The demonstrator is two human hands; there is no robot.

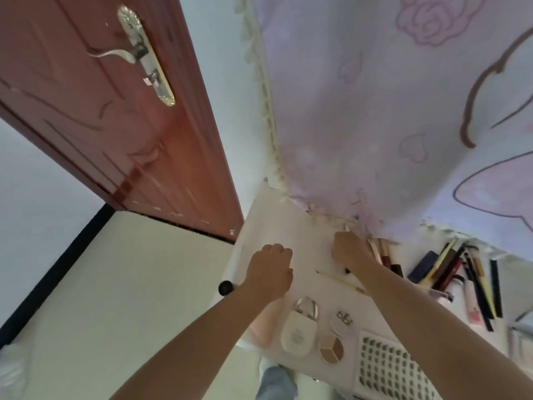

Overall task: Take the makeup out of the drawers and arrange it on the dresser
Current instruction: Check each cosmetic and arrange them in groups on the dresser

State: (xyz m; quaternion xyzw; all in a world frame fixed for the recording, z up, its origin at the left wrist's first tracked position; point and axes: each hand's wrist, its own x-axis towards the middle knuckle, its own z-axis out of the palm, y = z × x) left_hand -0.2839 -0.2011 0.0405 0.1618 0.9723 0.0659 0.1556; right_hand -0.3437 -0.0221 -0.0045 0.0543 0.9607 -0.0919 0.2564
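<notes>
Both hands are reaching over makeup lying on the white tabletop (268,223).
Nearest, at 5 o'clock, an eyeshadow palette (388,368) is lying beside a round compact (331,348) and a white case (298,333). Further out, the left hand (271,269) is hovering with fingers curled, holding nothing visible. At 1 o'clock the right hand (350,249) is pinching a pale stick (347,227) beside brushes (383,252); pencils (461,272) are lying at 3 o'clock.

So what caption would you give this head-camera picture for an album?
Right hand holds a white stick by the curtain; left hand, fingers curled, rests on the dresser beside laid-out makeup.
</notes>
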